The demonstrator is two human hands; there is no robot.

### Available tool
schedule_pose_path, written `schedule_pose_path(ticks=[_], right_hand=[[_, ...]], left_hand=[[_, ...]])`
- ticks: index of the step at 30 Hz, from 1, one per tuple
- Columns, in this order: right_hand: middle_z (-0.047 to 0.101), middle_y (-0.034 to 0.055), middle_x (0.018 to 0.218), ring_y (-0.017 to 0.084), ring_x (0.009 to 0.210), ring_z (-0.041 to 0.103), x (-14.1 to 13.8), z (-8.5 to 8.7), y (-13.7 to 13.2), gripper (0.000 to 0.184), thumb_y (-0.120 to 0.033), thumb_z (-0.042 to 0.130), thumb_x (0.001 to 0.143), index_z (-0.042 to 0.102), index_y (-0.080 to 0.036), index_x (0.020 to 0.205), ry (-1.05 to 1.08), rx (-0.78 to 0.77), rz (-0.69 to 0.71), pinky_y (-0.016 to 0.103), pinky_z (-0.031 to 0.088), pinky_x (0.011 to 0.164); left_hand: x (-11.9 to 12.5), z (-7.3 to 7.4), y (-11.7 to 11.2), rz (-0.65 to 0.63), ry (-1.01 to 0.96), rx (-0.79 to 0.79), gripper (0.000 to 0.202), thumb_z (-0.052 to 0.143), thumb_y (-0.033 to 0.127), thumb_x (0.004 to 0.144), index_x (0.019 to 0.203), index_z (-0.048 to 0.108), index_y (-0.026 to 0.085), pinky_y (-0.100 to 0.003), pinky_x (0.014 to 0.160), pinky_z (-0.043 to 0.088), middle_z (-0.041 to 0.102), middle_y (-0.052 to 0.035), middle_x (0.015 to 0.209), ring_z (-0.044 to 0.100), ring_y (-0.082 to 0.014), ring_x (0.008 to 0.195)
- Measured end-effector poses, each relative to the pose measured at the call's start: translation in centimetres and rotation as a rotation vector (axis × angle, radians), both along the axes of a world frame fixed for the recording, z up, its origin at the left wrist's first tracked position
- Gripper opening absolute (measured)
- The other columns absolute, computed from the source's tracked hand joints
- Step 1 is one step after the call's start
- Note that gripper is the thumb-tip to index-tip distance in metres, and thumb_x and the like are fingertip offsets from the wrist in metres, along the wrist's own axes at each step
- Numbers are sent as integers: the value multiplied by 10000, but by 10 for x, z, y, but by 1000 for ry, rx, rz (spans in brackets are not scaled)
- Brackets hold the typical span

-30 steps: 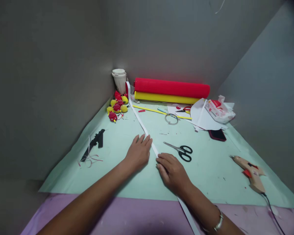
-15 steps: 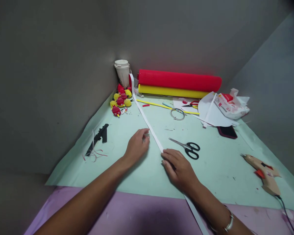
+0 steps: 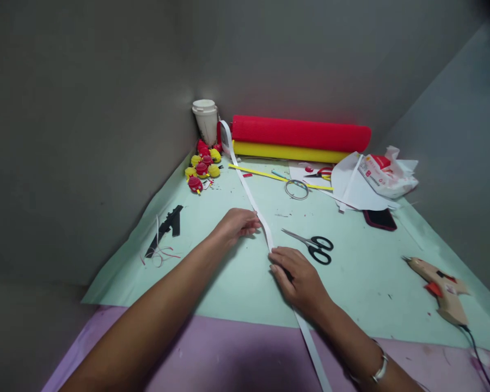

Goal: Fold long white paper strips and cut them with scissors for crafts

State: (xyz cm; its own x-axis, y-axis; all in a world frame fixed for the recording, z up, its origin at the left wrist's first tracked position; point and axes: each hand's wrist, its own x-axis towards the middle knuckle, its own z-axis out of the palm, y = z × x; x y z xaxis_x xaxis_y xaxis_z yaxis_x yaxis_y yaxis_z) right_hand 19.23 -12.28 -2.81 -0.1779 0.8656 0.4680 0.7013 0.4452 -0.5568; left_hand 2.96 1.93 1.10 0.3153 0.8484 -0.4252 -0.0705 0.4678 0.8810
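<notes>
Pinching white paper strip [image 3: 249, 191]: left hand [image 3: 237, 224]; right hand [image 3: 300, 277] pressing it.

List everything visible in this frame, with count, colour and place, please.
paper strip: 1, white, runs from the far corner toward the near edge
scissors: 1, black handles, right of the strip
glue gun: 1, tan, far right
rolls: 2, red and yellow, against the back wall
cup: 1, white, back corner
pom-poms: several, red and yellow, by the cup
mat: 1, pale green
left hand: pinching the strip
right hand: pressing the strip down
</notes>
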Motion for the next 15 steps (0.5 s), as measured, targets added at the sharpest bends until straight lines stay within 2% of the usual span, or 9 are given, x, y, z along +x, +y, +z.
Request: schedule_pose_path(ticks=[4, 7, 11, 15], right_hand=[[682, 102, 1110, 242, 1081, 598, 0, -1, 0, 261, -200, 536, 903, 648, -201, 1138, -11, 17, 13, 452, 509, 949], [680, 103, 1112, 244, 1083, 600, 1, -2, 0, 263, -198, 532, 901, 643, -207, 1140, -6, 14, 23, 453, 506, 951], [680, 95, 1103, 237, 1054, 612, 3, 0, 0, 282, -208, 514, 907, 620, -224, 1168, 76, -8, -8, 432, 519, 918], [674, 93, 1087, 230, 1000, 630, 6, 5, 2, 274, -256, 508, 911, 621, -226, 1158, 190, -95, -157, 399, 532, 870]], left_hand=[[10, -5, -2, -72, 73, 33, 152, 709, 234, 730, 703, 630, 107, -212, 478, 410, 618, -57, 608, 549, -110, 520], [14, -7, -6, -103, 120, 104, 128, 732, 212, 708, 695, 656, 109, -216, 463, 350, 580, -28, 528, 500, -104, 480], [15, -8, -12, -114, 114, 181, 98, 720, 201, 711, 760, 701, 119, -228, 537, 373, 592, -12, 576, 496, -99, 530], [13, -9, -19, -140, 38, 217, 177, 724, 255, 716, 828, 712, 118, -254, 609, 401, 623, -29, 650, 523, -115, 590]])
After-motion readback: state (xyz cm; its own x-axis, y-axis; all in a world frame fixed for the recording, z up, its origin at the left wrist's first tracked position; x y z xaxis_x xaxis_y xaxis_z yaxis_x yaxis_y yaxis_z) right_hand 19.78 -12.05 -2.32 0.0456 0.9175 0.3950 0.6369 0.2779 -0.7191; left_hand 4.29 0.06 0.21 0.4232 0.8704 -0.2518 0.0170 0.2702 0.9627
